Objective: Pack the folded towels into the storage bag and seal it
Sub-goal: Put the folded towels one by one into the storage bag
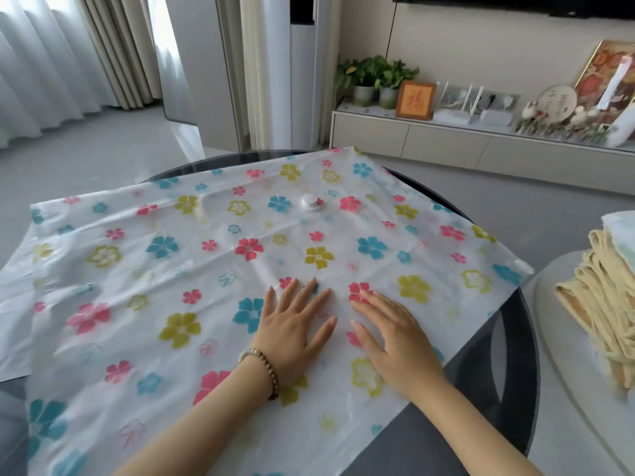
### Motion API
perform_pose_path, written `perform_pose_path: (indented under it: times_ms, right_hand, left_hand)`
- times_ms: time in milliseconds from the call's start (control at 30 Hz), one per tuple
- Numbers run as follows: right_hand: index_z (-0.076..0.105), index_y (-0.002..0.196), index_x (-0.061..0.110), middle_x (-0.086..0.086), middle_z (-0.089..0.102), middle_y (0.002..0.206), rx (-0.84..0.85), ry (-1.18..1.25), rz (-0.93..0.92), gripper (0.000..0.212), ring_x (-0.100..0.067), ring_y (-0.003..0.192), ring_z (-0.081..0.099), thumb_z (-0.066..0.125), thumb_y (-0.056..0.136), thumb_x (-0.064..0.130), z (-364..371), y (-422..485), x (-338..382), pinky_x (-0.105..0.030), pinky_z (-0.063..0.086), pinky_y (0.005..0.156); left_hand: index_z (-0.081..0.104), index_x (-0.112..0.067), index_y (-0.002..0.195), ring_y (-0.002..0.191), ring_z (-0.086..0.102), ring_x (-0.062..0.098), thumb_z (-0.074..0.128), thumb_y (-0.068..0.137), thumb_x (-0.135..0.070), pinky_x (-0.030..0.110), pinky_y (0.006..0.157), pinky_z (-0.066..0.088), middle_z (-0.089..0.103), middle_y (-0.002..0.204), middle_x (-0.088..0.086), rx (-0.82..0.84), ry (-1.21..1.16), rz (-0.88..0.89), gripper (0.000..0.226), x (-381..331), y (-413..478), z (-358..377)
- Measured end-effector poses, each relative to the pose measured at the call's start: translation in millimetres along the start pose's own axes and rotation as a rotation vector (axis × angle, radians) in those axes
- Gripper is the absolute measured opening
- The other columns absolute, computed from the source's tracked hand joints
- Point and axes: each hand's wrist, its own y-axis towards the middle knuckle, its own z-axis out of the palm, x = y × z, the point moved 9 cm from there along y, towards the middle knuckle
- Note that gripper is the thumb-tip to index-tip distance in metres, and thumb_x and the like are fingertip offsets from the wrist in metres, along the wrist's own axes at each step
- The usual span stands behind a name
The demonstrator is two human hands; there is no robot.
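A flat white storage bag [192,269] printed with pink, blue and yellow flowers lies spread over a round dark table [508,338]. A round white valve cap [311,201] sits on its upper middle. My left hand [292,328], with a bead bracelet at the wrist, rests palm down on the bag with fingers straight. My right hand [395,338] lies flat beside it, a little apart, fingers straight too. A stack of folded beige and pale towels [601,304] sits on a white surface at the right edge, apart from the bag.
A low white cabinet [446,142] along the far wall carries potted plants [374,80], a framed sign, routers and ornaments. Curtains [51,63] hang at the left. A tall white unit [302,80] stands behind the table. Grey floor surrounds the table.
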Motion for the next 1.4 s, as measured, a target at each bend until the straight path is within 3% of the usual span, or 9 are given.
perform_pose_path:
  times_ms: [200, 400, 533, 667, 767, 900, 1067, 1200, 1400]
  right_hand:
    - [0.057, 0.126, 0.022, 0.009, 0.051, 0.136, -0.191, 0.27, 0.116, 0.034, -0.002, 0.126, 0.042, 0.044, 0.097, 0.033, -27.6, -30.8, -18.9, -0.03, 0.035, 0.109]
    - [0.044, 0.136, 0.02, 0.006, 0.04, 0.147, -0.178, 0.443, 0.331, 0.041, -0.005, 0.133, 0.034, 0.044, 0.097, 0.03, -48.5, -96.2, -45.3, -0.018, 0.025, 0.103]
    - [0.035, 0.142, 0.021, 0.001, 0.034, 0.151, -0.105, 0.591, 0.489, 0.046, -0.016, 0.139, 0.031, 0.04, 0.099, 0.032, -45.5, -122.2, -49.7, -0.029, 0.026, 0.109]
    - [0.032, 0.145, 0.015, -0.001, 0.032, 0.152, -0.053, 0.717, 0.507, 0.046, -0.015, 0.14, 0.029, 0.038, 0.1, 0.025, -45.2, -131.6, -40.6, -0.021, 0.024, 0.103]
    - [0.036, 0.141, 0.02, 0.002, 0.038, 0.148, -0.021, 0.758, 0.503, 0.042, -0.015, 0.139, 0.031, 0.038, 0.1, 0.028, -39.9, -133.6, -38.5, -0.022, 0.023, 0.106]
    - [0.041, 0.135, 0.031, 0.013, 0.044, 0.137, 0.011, 0.75, 0.454, 0.037, -0.012, 0.141, 0.025, 0.038, 0.099, 0.036, -33.0, -133.9, -35.8, -0.039, 0.014, 0.119]
    - [0.04, 0.14, 0.032, 0.013, 0.037, 0.147, 0.033, 0.772, 0.408, 0.044, -0.005, 0.14, 0.026, 0.027, 0.1, 0.043, -39.7, -131.8, -28.1, -0.022, 0.018, 0.109]
    - [0.044, 0.135, 0.039, 0.015, 0.033, 0.15, 0.075, 0.704, 0.401, 0.048, -0.008, 0.143, 0.019, 0.017, 0.098, 0.052, -38.0, -125.3, -24.8, -0.038, 0.009, 0.12]
    - [0.042, 0.135, 0.045, 0.014, 0.026, 0.154, 0.091, 0.725, 0.426, 0.053, -0.016, 0.146, 0.009, 0.012, 0.094, 0.06, -37.7, -114.4, -18.3, -0.044, 0.007, 0.119]
  left_hand:
    - [0.026, -0.036, 0.143, 0.145, 0.008, 0.016, 0.004, 0.075, -0.076, 0.041, 0.119, -0.001, 0.021, 0.155, -0.01, 0.007, -0.061, -0.001, 0.082, -7.9, -12.0, -6.6]
    - [0.037, -0.034, 0.138, 0.14, 0.025, 0.013, 0.043, 0.081, -0.067, 0.036, 0.118, 0.017, 0.036, 0.148, -0.011, 0.105, -0.24, 0.072, 0.066, -64.3, -56.1, -8.9]
    - [0.034, -0.036, 0.139, 0.142, 0.022, 0.013, 0.052, 0.071, -0.072, 0.039, 0.118, 0.015, 0.03, 0.151, -0.011, 0.161, -0.159, 0.112, 0.08, -78.8, -73.4, 6.6]
    - [0.04, -0.036, 0.136, 0.143, 0.019, 0.012, 0.049, 0.076, -0.069, 0.039, 0.119, 0.01, 0.03, 0.152, -0.011, 0.14, -0.117, 0.118, 0.069, -81.5, -75.8, 9.3]
    - [0.041, -0.035, 0.136, 0.142, 0.021, 0.012, 0.05, 0.08, -0.064, 0.038, 0.118, 0.012, 0.032, 0.151, -0.01, 0.19, -0.209, 0.073, 0.063, -79.6, -75.7, 7.0]
    - [0.048, -0.034, 0.132, 0.132, 0.04, 0.018, 0.048, 0.087, -0.054, 0.037, 0.113, 0.027, 0.043, 0.144, -0.006, 0.237, -0.436, -0.032, 0.05, -68.2, -75.1, 1.4]
    - [0.061, -0.017, 0.122, 0.112, 0.059, 0.021, 0.044, 0.095, -0.035, 0.03, 0.1, 0.044, 0.062, 0.126, 0.003, 0.199, -0.302, 0.005, 0.037, -72.4, -70.0, -13.7]
    - [0.065, -0.012, 0.115, 0.105, 0.061, 0.023, 0.045, 0.095, -0.032, 0.031, 0.095, 0.047, 0.066, 0.118, 0.007, 0.238, -0.101, 0.024, 0.035, -84.6, -58.4, -17.6]
    - [0.061, -0.017, 0.121, 0.11, 0.059, 0.022, 0.041, 0.095, -0.039, 0.03, 0.094, 0.047, 0.062, 0.124, 0.004, 0.289, -0.076, -0.039, 0.04, -105.3, -34.1, -11.9]
